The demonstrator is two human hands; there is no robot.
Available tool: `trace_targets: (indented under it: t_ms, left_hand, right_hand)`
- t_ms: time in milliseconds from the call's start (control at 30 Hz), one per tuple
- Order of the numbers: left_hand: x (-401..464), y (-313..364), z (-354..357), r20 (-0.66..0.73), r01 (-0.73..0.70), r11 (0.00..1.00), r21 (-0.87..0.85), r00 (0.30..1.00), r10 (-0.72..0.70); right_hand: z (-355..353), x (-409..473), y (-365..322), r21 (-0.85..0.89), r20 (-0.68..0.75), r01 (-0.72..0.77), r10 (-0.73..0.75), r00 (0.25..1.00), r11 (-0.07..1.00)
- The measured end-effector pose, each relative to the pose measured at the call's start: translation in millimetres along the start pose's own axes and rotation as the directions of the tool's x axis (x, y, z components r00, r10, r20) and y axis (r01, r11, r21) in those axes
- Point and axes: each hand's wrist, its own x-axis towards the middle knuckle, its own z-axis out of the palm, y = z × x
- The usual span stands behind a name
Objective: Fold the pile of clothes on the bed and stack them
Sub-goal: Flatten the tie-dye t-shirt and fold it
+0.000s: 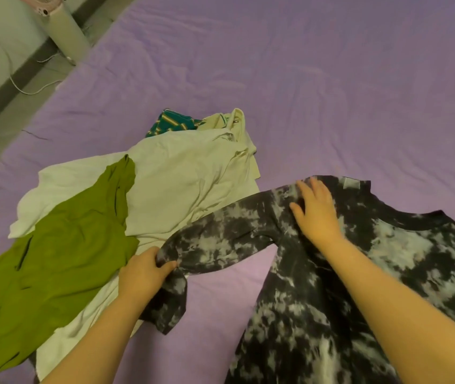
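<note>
Now you are pinning the tie-dye shirt (331,273), spread at five o'clock on the bed (331,79), with your flat right hand (316,210) while your left hand (144,270) is gripping its sleeve (220,239), probably to fold it inward.

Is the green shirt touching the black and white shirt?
Cannot tell. In the head view the left hand gripping the black and white shirt by its sleeve hides where the green shirt would meet it.

We see a bed (331,87) with a purple sheet; on it lie a tie-dye shirt (387,273), a white garment (182,176) and a striped piece (170,121).
</note>
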Motion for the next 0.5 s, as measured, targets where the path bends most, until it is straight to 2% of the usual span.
trace_targets:
  t_ms: [133,200,267,367,433,500]
  left_hand:
    - [-8,-1,-1,-0.071,-0.054,0.973,-0.224,0.997,0.039]
    - [-12,-3,-9,-0.057,-0.075,0.974,-0.212,0.996,0.064]
    - [-13,-9,-16,-0.014,-0.061,0.998,-0.014,0.998,0.06]
    - [-17,-20,-25,0.014,-0.045,0.952,0.303,0.999,0.043]
    - [-19,-25,-25,0.002,-0.078,0.917,0.392,0.996,0.084]
    - [-24,-20,-20,-0.041,-0.142,0.901,0.41,0.984,0.174]
  right_hand:
    - [27,-43,-7,-0.196,0.061,0.052,-0.041,0.997,0.979]
    - [33,-54,-11,-0.236,0.1,0.071,-0.048,0.994,0.969]
    - [36,-62,-15,-0.273,0.121,0.096,-0.065,0.991,0.957]
    - [38,-73,-18,-0.328,0.166,0.092,-0.038,0.985,0.94]
    - [39,-80,-18,-0.328,0.175,0.057,0.001,0.985,0.943]
    - [39,-87,-19,-0.324,0.183,0.041,0.02,0.983,0.945]
